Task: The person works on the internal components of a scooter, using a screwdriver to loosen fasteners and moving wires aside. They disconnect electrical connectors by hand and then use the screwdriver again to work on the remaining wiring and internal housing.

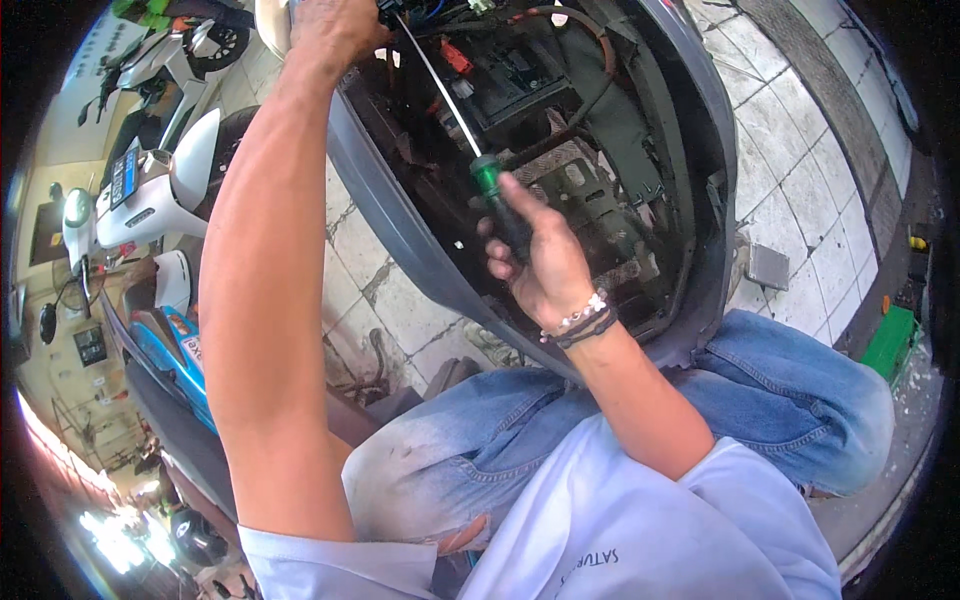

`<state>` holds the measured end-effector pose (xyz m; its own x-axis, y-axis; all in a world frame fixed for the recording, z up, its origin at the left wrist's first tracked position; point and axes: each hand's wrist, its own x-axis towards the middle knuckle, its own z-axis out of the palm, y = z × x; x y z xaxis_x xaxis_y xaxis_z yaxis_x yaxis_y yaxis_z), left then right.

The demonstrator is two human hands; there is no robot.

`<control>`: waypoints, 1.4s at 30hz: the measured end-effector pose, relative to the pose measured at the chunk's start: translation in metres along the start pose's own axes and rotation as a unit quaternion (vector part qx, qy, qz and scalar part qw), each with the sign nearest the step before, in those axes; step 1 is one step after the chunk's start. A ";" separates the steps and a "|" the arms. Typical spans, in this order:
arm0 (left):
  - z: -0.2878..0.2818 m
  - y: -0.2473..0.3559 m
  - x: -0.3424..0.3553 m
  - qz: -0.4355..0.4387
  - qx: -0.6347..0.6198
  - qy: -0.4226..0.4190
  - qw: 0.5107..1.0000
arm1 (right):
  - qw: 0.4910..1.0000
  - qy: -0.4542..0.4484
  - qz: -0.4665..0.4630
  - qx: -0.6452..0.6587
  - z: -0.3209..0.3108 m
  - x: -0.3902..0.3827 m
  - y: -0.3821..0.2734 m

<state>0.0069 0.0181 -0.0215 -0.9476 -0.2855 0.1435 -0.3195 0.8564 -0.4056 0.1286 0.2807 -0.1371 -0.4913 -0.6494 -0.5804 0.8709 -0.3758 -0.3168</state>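
Note:
A long screwdriver [487, 172] with a green and black handle is in my right hand [552, 262], whose fingers close round the handle while the thumb lies along it. The metal shaft slants up and left over an opened grey scooter body [385, 205], its tip reaching a small dark part beside my left hand [335, 32]. That hand bends its fingers round something at the upper rim of the body; what it grips is hidden. Inside the body sit a black battery-like box [520, 85], a red piece [456, 56] and a bent cable [607, 50].
White parked scooters [160, 195] and a blue one [165, 335] line the left side. On the right, a small grey box [768, 267] rests on pale floor tiles [800, 200], with a green case [888, 342] farther out. My jeans-covered knees [800, 400] flank the near end of the body.

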 end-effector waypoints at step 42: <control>0.002 -0.001 0.001 -0.019 -0.009 -0.007 1.000 | 0.996 -0.089 -0.001 -0.007 -0.023 0.002 -0.016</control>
<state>0.0057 0.0164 -0.0226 -0.9348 -0.3242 0.1451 -0.3552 0.8528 -0.3829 0.1140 0.3010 -0.1507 -0.4861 -0.7562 -0.4380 0.8696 -0.3686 -0.3286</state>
